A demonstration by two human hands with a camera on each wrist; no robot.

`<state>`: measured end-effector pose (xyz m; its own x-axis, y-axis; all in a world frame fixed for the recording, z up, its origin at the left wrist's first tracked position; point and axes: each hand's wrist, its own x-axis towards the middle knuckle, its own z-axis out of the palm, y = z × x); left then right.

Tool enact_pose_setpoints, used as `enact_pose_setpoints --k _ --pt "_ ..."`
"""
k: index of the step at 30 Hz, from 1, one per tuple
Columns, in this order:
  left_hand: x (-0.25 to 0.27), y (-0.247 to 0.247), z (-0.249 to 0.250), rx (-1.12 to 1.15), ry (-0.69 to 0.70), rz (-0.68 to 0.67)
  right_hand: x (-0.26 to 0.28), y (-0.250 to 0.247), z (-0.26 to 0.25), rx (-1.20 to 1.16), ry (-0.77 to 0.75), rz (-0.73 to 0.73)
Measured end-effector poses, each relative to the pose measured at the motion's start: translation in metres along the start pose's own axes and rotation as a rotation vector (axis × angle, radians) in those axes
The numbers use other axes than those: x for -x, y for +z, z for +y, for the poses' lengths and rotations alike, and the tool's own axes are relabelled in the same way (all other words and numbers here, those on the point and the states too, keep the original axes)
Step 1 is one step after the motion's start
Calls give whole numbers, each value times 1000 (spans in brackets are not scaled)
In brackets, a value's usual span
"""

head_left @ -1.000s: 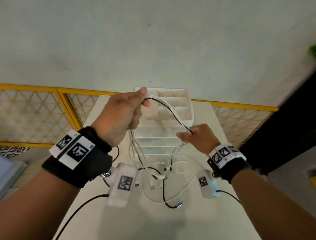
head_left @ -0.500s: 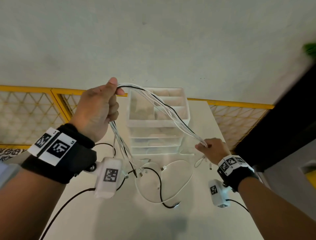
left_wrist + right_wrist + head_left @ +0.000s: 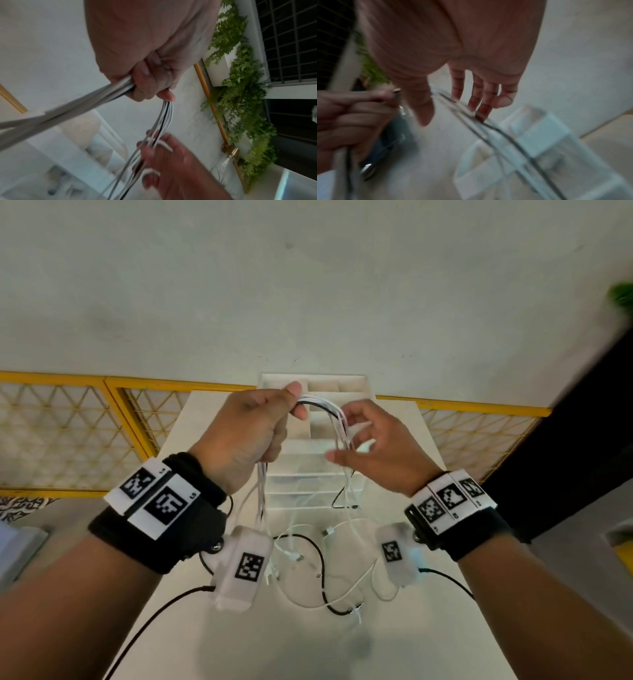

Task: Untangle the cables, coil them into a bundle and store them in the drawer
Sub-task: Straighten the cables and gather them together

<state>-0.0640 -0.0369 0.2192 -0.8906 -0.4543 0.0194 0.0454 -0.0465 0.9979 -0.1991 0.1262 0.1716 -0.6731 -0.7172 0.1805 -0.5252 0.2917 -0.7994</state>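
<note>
A bundle of white cables with one black cable (image 3: 325, 414) arches between my two hands above the clear plastic drawer unit (image 3: 308, 474). My left hand (image 3: 260, 426) grips the bundle in a fist, thumb on top; the left wrist view shows the strands (image 3: 165, 115) leaving that fist (image 3: 150, 83). My right hand (image 3: 370, 440) is close beside it. Its fingers (image 3: 481, 102) are nearly straight and lie against the strands (image 3: 496, 129), thumb apart. The loose ends (image 3: 322, 570) hang down and trail on the white table (image 3: 239, 645).
The drawer unit stands at the table's far end with its drawers pushed in and an open divided tray (image 3: 352, 385) on top. A yellow mesh railing (image 3: 68, 422) runs behind the table. The wrist cameras' black leads (image 3: 154, 614) cross the table near me.
My right hand came up from low on the right to just beside my left hand, so the long stretched span of cable is now a short arch. My left hand shifted right.
</note>
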Motion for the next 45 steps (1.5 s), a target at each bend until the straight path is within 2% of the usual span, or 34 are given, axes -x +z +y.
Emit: enact_pose_setpoints --k 3,7,9,11,14,19,23,25,27,31,35,38,40,41,43,45 --pt "-1 7 6 21 14 34 -4 10 -22 -52 -32 195" --pt "-3 -5 17 92 52 118 6 14 -8 -281 64 280" --pt "-4 -10 20 104 60 148 9 14 5 -293 100 289" --pt "-4 -14 23 110 68 165 10 14 22 -150 141 237" --pt "-7 -19 26 112 73 171 17 13 41 95 204 28" --pt "-8 -20 26 134 61 190 23 7 51 193 239 -63" --pt "-9 -32 41 159 90 190 32 8 92 424 463 -174" --pt "-8 -31 41 121 90 136 36 7 110 428 552 -105" --pt "-6 -29 36 112 93 114 35 3 114 420 615 27" --pt "-7 -30 34 173 130 196 30 -12 122 349 725 184" --pt "-7 -30 31 222 161 212 38 -13 137 480 740 174" --pt "-7 -27 26 177 127 173 38 -21 135 410 814 150" --pt "-6 -23 23 149 98 135 31 -28 123 406 778 92" --pt "-7 -20 22 132 83 110 25 -31 111 381 700 82" --pt "-7 -13 21 71 57 45 14 -32 69 167 427 113" --pt "-6 -2 20 -35 48 -29 4 -30 12 -74 152 85"
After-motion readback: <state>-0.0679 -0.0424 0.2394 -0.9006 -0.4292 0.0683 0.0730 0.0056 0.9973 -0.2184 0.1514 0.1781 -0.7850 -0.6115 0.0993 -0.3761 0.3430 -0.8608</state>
